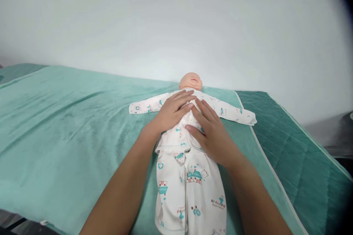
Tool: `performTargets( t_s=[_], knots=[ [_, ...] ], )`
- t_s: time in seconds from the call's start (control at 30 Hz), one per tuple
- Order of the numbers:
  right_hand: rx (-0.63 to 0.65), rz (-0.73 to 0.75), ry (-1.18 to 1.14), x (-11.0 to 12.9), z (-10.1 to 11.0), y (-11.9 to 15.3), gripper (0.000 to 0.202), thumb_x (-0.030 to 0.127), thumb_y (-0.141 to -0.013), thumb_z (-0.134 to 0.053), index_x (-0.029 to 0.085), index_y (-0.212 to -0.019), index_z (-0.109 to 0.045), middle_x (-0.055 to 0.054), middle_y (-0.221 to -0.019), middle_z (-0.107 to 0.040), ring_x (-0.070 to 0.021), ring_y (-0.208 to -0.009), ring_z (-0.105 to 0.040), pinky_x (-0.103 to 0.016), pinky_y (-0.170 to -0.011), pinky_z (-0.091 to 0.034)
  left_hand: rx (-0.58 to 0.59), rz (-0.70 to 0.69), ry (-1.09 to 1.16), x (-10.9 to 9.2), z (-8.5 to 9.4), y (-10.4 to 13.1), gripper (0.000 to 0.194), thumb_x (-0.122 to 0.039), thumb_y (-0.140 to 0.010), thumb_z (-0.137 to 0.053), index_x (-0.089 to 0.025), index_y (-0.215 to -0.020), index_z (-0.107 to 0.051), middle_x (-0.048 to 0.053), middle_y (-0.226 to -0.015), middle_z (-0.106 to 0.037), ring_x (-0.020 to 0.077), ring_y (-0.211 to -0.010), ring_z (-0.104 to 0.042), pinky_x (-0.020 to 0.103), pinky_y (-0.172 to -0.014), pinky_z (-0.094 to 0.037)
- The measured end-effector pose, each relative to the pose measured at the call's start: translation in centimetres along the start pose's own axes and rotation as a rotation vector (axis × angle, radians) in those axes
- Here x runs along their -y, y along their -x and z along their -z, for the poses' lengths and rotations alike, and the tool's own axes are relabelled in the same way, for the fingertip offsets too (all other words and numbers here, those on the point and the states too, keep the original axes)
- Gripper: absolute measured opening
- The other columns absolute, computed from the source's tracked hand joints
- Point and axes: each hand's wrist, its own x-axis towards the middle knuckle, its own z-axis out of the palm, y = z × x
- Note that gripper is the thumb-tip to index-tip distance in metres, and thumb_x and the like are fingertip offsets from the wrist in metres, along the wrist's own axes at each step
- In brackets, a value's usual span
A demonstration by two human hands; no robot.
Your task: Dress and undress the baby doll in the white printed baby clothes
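And here both hands are on the doll [191,80], left hand [173,108] and right hand [211,129] spread flat on its shirt [173,138], fingers loose, gripping nothing I can see. Looks like the shirt front is being smoothed or patted, and the next move would seem to call for light, even palms! The doll lies face-up beneath those hands, green sheet [68,147] under it, trousers [205,194] nearer the wearer than its chest.

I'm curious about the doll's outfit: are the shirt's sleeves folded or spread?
Spread: both sleeves stretch out sideways from the shirt.
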Motion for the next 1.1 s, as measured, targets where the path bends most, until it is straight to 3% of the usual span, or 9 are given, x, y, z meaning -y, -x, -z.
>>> performTargets(
  t_s=[0.17, 0.33, 0.47, 0.77, 1.1],
  knots=[
    [-0.237, -0.116, -0.329, 0.0, -0.2, -0.3, 0.036, 0.044, -0.098, -0.047, 0.031, -0.129, -0.061, -0.002, -0.145, -0.054, -0.0256, -0.141, -0.041, -0.053, -0.116, -0.036, -0.047, 0.014, 0.094, 0.1, 0.0, -1.6, 0.039, -0.042, -0.101, -0.036, -0.031, -0.13, -0.06, -0.003, -0.144, -0.056, 0.0203, -0.14, -0.043, 0.042, -0.119, -0.032],
    [-0.391, -0.292, -0.509, -0.9, -0.4, -1.0, 0.036, 0.045, -0.097, -0.047, 0.028, -0.126, -0.062, -0.005, -0.136, -0.061, -0.0251, -0.129, -0.053, -0.051, -0.108, -0.045, -0.037, 0.069, 0.052, 0.4, -0.4, -2.2, 0.04, -0.045, -0.096, -0.046, -0.034, -0.133, -0.057, -0.004, -0.147, -0.052, 0.0227, -0.141, -0.041, 0.044, -0.119, -0.031],
    [-0.348, -0.305, -0.51, -2.0, -0.3, -2.1, 0.04, 0.045, -0.096, -0.05, 0.029, -0.131, -0.059, -0.004, -0.141, -0.057, -0.0241, -0.132, -0.051, -0.05, -0.112, -0.04, -0.056, 0.122, 0.086, 0.6, -0.4, -1.8, 0.043, -0.046, -0.095, -0.049, -0.037, -0.136, -0.053, -0.003, -0.149, -0.05, 0.0247, -0.14, -0.043, 0.043, -0.116, -0.035],
    [-0.11, -0.127, -0.382, -3.8, -0.3, -4.2, 0.054, 0.05, -0.096, -0.048, 0.027, -0.145, -0.045, -0.004, -0.156, -0.04, -0.0221, -0.147, -0.029, -0.048, -0.121, -0.024, -0.082, 0.124, 0.093, 0.5, -0.7, -1.6, 0.043, -0.048, -0.096, -0.047, -0.035, -0.137, -0.053, -0.002, -0.149, -0.049, 0.0253, -0.14, -0.041, 0.044, -0.115, -0.035],
    [-0.038, -0.061, -0.29, -4.2, 0.7, -5.4, 0.049, 0.056, -0.096, -0.043, 0.029, -0.136, -0.054, -0.003, -0.143, -0.054, -0.0263, -0.136, -0.043, -0.048, -0.113, -0.034, -0.092, 0.118, 0.111, 1.0, -0.8, -1.7, 0.04, -0.042, -0.095, -0.047, -0.036, -0.133, -0.056, -0.002, -0.146, -0.053, 0.0237, -0.139, -0.043, 0.044, -0.117, -0.034]
  ],
)
